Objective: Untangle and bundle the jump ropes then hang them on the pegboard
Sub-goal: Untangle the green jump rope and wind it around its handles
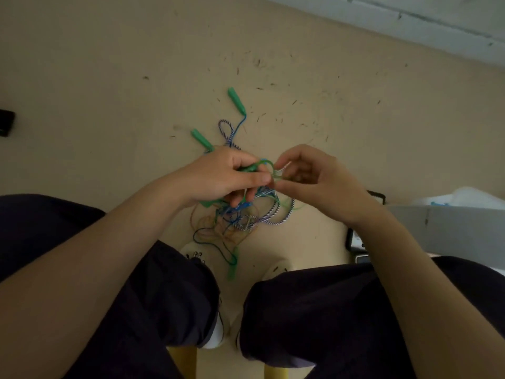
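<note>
A tangle of jump ropes (235, 222) lies on the beige floor between my feet: blue, green, orange and blue-white striped cords. Two green handles (236, 99) (201, 139) lie beyond my hands, and a third green handle (232, 269) rests near my shoes. My left hand (221, 176) grips a green handle and cords lifted from the heap. My right hand (314, 176) pinches a green cord loop (269, 168) between thumb and fingertips, right beside the left hand. Part of the tangle is hidden under both hands.
My dark-trousered knees fill the lower frame, with white shoes (196, 255) on the floor. A grey box (451, 228) with white material stands at the right. A dark object (6, 123) sits at the left edge. A pale wall base (410, 20) runs along the top right.
</note>
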### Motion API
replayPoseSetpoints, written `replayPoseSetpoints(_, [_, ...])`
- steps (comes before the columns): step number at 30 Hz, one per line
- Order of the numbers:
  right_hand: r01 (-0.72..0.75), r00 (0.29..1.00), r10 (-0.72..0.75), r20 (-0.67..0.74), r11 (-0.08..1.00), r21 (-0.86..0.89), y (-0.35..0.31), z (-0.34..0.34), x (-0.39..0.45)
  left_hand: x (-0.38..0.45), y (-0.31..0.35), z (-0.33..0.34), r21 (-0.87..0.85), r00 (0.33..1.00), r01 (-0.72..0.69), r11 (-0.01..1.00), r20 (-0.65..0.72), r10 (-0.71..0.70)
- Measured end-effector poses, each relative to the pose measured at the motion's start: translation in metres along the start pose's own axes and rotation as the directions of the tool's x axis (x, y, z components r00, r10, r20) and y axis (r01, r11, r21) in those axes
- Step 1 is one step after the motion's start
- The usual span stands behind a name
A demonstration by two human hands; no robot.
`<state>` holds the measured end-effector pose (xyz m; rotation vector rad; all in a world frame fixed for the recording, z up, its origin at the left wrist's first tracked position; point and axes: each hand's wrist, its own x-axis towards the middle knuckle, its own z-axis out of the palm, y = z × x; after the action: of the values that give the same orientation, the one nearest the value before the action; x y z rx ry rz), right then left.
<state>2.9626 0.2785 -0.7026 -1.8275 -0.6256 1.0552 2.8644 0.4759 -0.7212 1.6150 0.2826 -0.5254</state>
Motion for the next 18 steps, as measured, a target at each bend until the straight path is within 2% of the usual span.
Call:
replayPoseSetpoints(2, [0.009, 1.0, -0.01, -0.01, 0.996, -0.094, 0.0, 0.001, -0.001, -0.002, -0.002, 0.0, -0.002, 1.0, -0.011, 1.0, 0.013, 0.011])
replayPoseSetpoints(3, [0.005, 0.998, -0.013, -0.068, 0.993, -0.116, 0.0, -0.003, -0.001, -0.003, -0.002, 0.0, -0.003, 1.0, -0.01, 1.0, 0.004, 0.01])
replayPoseSetpoints(6, [-0.033, 0.932, -0.004, -0.362, 0.995, -0.096, 0.003, -0.022, 0.0, -0.005, -0.005, -0.005, -0.047, 0.999, -0.009, 0.999, -0.047, 0.007])
replayPoseSetpoints(7, [-0.037, 0.911, -0.002, -0.412, 0.996, -0.085, 0.004, -0.026, 0.0, -0.006, -0.005, -0.006, -0.047, 0.998, -0.013, 0.999, -0.065, 0.01])
replayPoseSetpoints(9, [-0.012, 0.935, -0.001, -0.355, 0.999, -0.032, 0.001, -0.023, -0.002, -0.006, -0.005, -0.006, -0.009, 0.996, -0.015, 1.0, -0.09, 0.015])
replayPoseSetpoints(11, [0.009, 0.983, -0.002, -0.183, 0.999, 0.038, -0.002, -0.012, -0.004, -0.005, -0.005, -0.003, -0.004, 0.997, -0.008, 1.0, -0.072, 0.007])
replayPoseSetpoints(14, [0.01, 1.0, -0.01, -0.02, 1.0, -0.004, -0.005, 0.004, -0.006, -0.005, -0.002, 0.005, -0.064, 1.0, -0.02, 0.998, -0.001, 0.02])
replayPoseSetpoints(16, [0.014, 1.0, -0.014, -0.002, 0.997, -0.078, -0.004, 0.007, -0.006, -0.006, 0.001, 0.006, -0.043, 0.999, -0.031, 0.999, 0.028, 0.032])
replayPoseSetpoints(18, [-0.005, 0.998, -0.002, -0.066, 0.993, -0.118, -0.002, 0.001, -0.005, -0.007, 0.003, 0.002, 0.05, 0.999, -0.014, 0.999, 0.036, 0.012])
